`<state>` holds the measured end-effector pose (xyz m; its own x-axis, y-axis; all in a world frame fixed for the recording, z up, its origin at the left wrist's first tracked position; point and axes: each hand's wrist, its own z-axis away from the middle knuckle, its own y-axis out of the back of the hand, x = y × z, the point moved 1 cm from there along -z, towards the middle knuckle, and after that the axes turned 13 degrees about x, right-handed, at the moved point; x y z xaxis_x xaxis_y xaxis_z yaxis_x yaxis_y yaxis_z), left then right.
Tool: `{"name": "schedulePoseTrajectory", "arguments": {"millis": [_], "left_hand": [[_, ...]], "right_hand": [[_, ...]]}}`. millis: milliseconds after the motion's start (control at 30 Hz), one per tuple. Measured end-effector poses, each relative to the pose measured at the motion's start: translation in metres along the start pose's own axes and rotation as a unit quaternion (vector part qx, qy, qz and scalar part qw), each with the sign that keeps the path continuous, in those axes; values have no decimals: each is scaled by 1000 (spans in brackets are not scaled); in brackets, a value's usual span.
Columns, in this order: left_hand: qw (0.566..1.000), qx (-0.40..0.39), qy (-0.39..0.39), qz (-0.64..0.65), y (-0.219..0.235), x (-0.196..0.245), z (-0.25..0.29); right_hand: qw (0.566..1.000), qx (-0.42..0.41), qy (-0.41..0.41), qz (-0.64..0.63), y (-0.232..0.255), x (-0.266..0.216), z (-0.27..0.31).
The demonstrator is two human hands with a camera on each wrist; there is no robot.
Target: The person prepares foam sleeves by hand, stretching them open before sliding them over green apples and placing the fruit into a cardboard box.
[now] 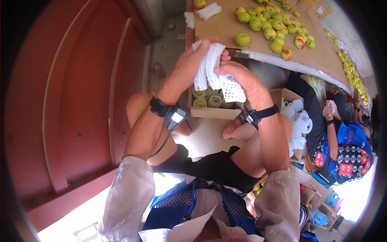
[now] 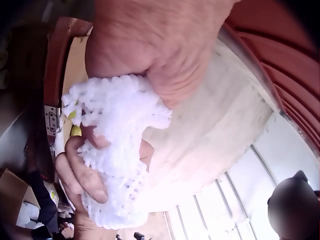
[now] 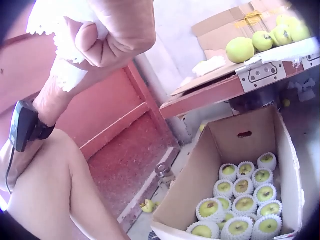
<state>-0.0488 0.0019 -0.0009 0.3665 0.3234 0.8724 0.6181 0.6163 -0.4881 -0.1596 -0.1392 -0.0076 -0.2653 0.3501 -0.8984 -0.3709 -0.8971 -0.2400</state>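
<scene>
White foam netting sleeves [image 1: 209, 66] are held up between both hands, above a cardboard box [image 1: 213, 112] of net-wrapped green apples [image 3: 245, 203]. My left hand [image 1: 191, 64] grips the netting from the left, thumb across its top edge; in the left wrist view the foam [image 2: 117, 150] spans both hands. My right hand [image 1: 238, 74] pinches the netting on its right side, and its curled fingers [image 2: 82, 172] show against the foam in the left wrist view. In the right wrist view the right hand [image 3: 117, 35] is partly cut off by the frame's top. Whether an apple is inside the netting, I cannot tell.
A cardboard-covered table [image 1: 221, 28] with loose apples [image 1: 278, 24] stands at the front, its metal hinge [image 3: 260, 75] at the near edge. At right are a box of foam nets [image 1: 298, 121] and a seated person [image 1: 342, 149]. A red door [image 1: 80, 92] fills the left.
</scene>
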Motion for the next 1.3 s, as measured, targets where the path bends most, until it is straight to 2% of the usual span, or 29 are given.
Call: {"name": "schedulePoseTrajectory", "arguments": {"millis": [67, 167, 200, 267, 367, 400, 500, 600, 667, 800, 900, 1000, 1067, 1100, 1167, 1267, 1300], "left_hand": [[998, 28, -24, -43, -1, -1, 0], [988, 54, -78, -118, 7, -6, -7], [983, 59, -99, -145, 6, -5, -7], [977, 83, -102, -166, 2, -6, -4], [976, 105, -92, -169, -2, -10, -4], [976, 111, -87, -164, -3, -12, -4], [987, 93, -35, -124, 2, -6, -2], [999, 53, -2, -13, -2, -2, 0], [1000, 13, -6, -11, -6, 1, 2], [998, -35, -15, -55, 4, -2, 0], [998, -24, -7, -52, 7, -1, 0], [998, -45, 11, -53, 2, 1, 3], [996, -26, -20, -89, 1, 1, 3], [994, -16, -33, -106, 0, 1, 3], [992, 4, -6, -124, -2, 0, 8], [993, 49, 12, -110, -4, -5, 7], [993, 67, 14, -98, -7, -5, 6]], "right_hand": [[1000, 10, 0, 11, -5, -1, 2], [999, -38, -21, 9, -10, -2, 3], [999, -38, -2, 17, -14, -3, 6], [998, -36, 37, 33, -23, -3, 15], [991, -42, 28, 127, -22, 14, 2], [991, -50, 27, 118, -21, 17, -1], [993, -66, 27, 93, -20, 18, -4], [996, -57, 32, 64, -19, 12, 0], [998, -39, 37, 33, -21, 11, 6], [998, -62, 0, 29, -13, 19, -3], [997, -69, 4, 28, -16, 15, 3], [998, -59, 14, 32, -18, 13, 3], [998, -33, 34, 38, -18, 13, 2], [995, -40, 46, 85, -16, 15, -2], [980, -52, 67, 178, -10, 25, -12], [936, 38, 56, 346, -27, 8, 4], [936, 45, 82, 340, -27, 12, 0]]}}
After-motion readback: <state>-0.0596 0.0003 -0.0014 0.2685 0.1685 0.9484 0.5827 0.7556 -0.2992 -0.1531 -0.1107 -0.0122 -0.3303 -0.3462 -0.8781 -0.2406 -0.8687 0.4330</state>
